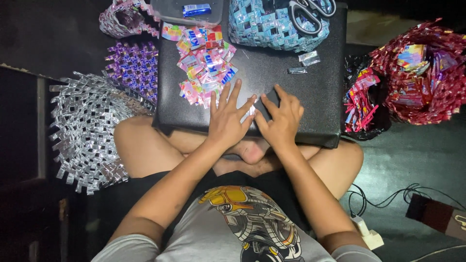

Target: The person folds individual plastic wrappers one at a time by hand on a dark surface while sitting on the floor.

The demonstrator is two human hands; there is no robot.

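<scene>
My left hand (226,118) and my right hand (281,119) lie side by side on a black padded board (272,80) across my lap. Their fingertips press down on a small silvery wrapper piece (251,111), mostly hidden between them. A loose pile of colourful candy wrappers (204,63) lies just beyond my left hand. Two small folded silver strips (305,62) rest further out, past my right hand.
A blue woven wrapper basket (272,24) with black scissors (310,12) on it stands at the board's far edge. A silver woven piece (90,131) and a purple one (133,65) lie left. Right are a red woven basket (417,73) and a bag of folded strips (361,104). Cables (388,199) run on the floor.
</scene>
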